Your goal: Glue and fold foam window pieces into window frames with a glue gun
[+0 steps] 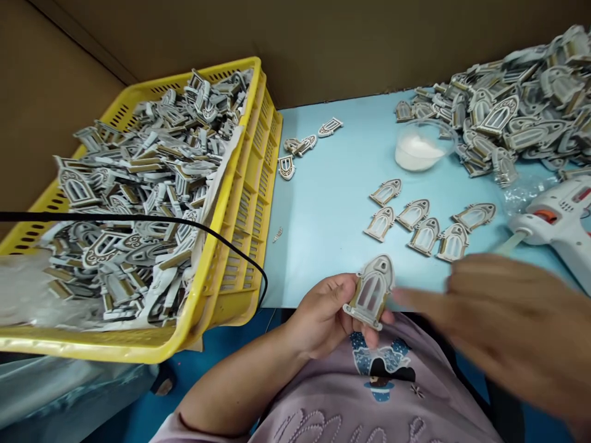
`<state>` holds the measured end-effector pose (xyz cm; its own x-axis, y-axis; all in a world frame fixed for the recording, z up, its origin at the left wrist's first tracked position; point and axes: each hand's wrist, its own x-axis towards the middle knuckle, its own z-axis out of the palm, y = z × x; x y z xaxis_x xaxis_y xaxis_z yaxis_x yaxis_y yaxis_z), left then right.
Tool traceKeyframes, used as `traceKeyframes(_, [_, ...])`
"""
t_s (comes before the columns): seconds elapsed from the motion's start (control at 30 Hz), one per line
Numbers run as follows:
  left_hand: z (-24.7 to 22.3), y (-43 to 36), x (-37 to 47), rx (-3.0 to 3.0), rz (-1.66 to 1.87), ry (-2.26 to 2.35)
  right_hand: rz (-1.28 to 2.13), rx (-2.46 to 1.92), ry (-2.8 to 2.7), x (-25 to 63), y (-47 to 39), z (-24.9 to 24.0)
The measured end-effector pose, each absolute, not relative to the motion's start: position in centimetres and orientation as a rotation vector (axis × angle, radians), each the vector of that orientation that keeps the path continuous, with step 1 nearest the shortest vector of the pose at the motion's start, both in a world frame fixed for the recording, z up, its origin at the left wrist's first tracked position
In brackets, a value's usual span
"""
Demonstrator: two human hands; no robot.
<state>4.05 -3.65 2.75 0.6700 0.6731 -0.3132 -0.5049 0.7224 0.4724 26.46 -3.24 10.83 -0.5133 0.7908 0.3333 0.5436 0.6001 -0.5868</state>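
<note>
My left hand (pixel 330 314) grips a small arched window ornament (pixel 370 289) by its lower left side, fingers behind it. The ornament has a pale grey rim, brownish edges and pinkish panes, and its pointed top is up. My right hand (pixel 498 307) is smeared by motion just right of it. One finger stretches toward the ornament's right edge; whether it touches I cannot make out. Several similar ornaments (pixel 425 235) lie on the light blue table (pixel 318 215) beyond my hands.
At left, a yellow crate (pixel 256 184) is heaped with ornaments; a black cable (pixel 203 227) crosses it. A clear cup of white powder (pixel 418 151) stands before an ornament pile (pixel 512 111) at back right. A white glue gun (pixel 554 215) lies at right. Cardboard walls (pixel 360 49) stand behind.
</note>
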Motion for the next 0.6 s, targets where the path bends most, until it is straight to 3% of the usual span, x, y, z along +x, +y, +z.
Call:
traceKeyframes(0.13, [3.7, -3.7, 4.2, 0.379, 0.633, 0.554, 0.261, -0.834, -2.525, 24.8, -3.5, 10.9])
traceKeyframes(0.6, [6.5, -2.8, 4.0, 0.531, 0.545, 0.603, 0.062, -0.738, -2.748, 22.8, -2.9, 14.7])
